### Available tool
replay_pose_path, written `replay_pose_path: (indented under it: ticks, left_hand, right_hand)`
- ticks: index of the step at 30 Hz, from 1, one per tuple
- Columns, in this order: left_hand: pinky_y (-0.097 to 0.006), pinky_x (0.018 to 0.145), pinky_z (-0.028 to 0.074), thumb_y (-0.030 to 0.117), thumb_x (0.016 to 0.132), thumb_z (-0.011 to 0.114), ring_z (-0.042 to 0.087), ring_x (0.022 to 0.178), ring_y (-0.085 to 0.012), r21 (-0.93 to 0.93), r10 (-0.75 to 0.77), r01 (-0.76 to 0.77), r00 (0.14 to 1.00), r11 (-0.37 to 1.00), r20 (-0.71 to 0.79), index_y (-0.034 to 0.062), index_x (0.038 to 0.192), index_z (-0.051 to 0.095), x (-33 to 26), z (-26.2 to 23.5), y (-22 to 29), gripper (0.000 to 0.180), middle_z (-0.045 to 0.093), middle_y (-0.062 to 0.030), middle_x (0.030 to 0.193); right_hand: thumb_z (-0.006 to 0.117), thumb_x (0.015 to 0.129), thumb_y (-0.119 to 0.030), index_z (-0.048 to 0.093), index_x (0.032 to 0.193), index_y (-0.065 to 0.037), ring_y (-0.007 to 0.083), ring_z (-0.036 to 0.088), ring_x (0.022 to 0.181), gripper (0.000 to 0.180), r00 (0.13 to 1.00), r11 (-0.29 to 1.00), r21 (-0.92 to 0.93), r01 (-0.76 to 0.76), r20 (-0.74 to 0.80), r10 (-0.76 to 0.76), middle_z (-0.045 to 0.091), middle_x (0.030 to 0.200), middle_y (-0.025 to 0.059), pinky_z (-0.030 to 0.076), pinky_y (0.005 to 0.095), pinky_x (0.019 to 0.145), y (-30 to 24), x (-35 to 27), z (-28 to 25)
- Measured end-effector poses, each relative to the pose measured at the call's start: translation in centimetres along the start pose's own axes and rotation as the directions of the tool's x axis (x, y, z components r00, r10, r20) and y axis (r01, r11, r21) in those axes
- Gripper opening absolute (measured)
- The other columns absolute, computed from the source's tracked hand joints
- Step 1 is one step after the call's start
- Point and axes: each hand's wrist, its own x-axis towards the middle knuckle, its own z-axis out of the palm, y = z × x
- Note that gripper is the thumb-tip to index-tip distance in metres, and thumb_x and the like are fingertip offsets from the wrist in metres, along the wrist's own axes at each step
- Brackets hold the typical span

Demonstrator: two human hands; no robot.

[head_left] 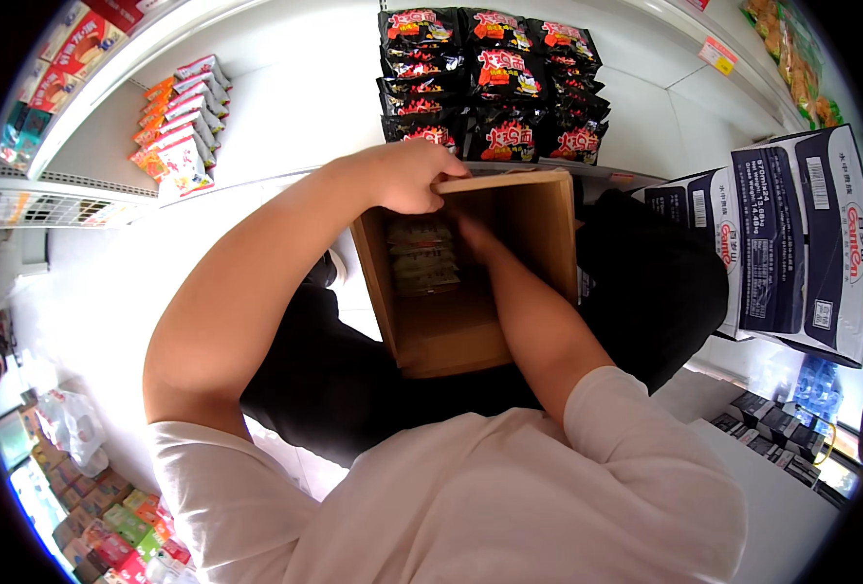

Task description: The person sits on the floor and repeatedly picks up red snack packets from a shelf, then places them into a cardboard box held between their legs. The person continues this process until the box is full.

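Note:
An open cardboard box [545,243] stands tilted between my knees, its mouth facing me. My left hand [407,175] is closed over the box's far upper rim, with the thumb and fingers gripping the cardboard edge. My right hand [474,237] reaches into the box, beside a stack of pale plastic packets [422,261] along the left inner wall. Shadow hides the fingers of this hand, so whether they hold or touch a packet does not show.
Black noodle packets [505,76] are stacked on the white shelf [300,88] just past the box. Smaller orange and white packets [186,122] stand in a row further left. Large dark blue and white cartons [801,243] rise on my right. A plastic bag [73,423] lies at the lower left.

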Motion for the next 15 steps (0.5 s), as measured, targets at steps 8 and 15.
replay_pose_path:
  ticks: [8,15]
  left_hand:
    - [-0.040,0.082,0.054,0.011,0.077,0.070,0.069,0.090,-0.0299,-0.031,-0.003,0.003,1.000,1.000,-0.006,0.0078,0.133,0.063,-0.9,0.5,-0.3,0.056,0.068,-0.0193,0.104]
    - [-0.039,0.082,0.055,0.011,0.079,0.067,0.069,0.091,-0.0288,-0.050,-0.008,0.005,0.998,0.999,-0.065,0.0130,0.135,0.062,-0.1,0.8,-0.6,0.056,0.070,-0.0184,0.102]
  right_hand:
    - [0.043,0.104,-0.044,0.047,0.147,-0.004,0.0260,0.042,0.138,0.059,0.987,0.990,-0.122,0.074,0.150,-0.055,0.049,0.147,0.0162,0.029,0.0378,0.116,-1.8,-3.4,1.6]
    - [0.050,0.099,-0.043,0.061,0.133,-0.003,0.0391,0.054,0.129,0.054,0.981,0.431,-0.882,0.190,0.185,-0.055,0.059,0.134,0.0266,0.041,0.0436,0.110,-6.1,-4.3,1.0]
